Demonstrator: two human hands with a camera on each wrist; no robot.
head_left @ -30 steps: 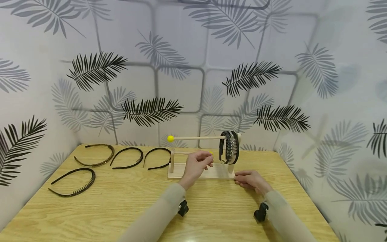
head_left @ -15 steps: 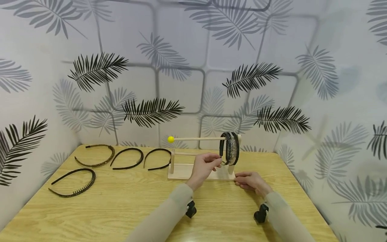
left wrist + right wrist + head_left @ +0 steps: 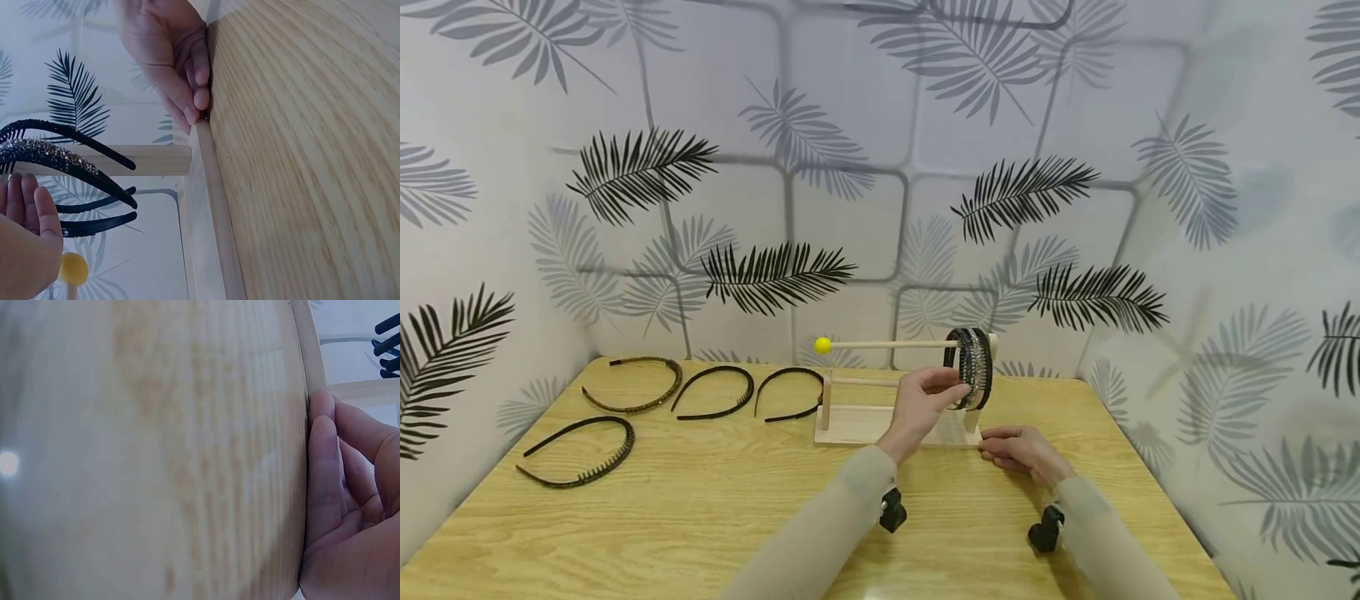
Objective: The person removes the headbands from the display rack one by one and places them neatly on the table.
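**Several headbands on the rod, four on the bench**

The fingers point(image 3: 29, 199) of your left hand point(image 3: 919, 407) lie fairly straight and close together, touching the hanging headbands point(image 3: 977, 367); you don't appear to be pinching one. Your right hand point(image 3: 1026, 450) pinches the near right corner of the wooden stand point(image 3: 853, 426), apparently to steady it.

The hanging headbands sit bunched at the right end of the upper rod point(image 3: 887, 343), whose other end carries a yellow ball point(image 3: 823, 345). Well to your left, four loose headbands point(image 3: 627, 443) lie on the bench point(image 3: 647, 542). The hanging looks part done, with those four the likely remainder.

You can't count the bunch: the bands overlap. Your left hand covers part of the lower rod point(image 3: 859, 381). The left-wrist view cuts off the band tops, the right-wrist view catches only some ends, and whether the nearest loose band touches the stand is unclear.
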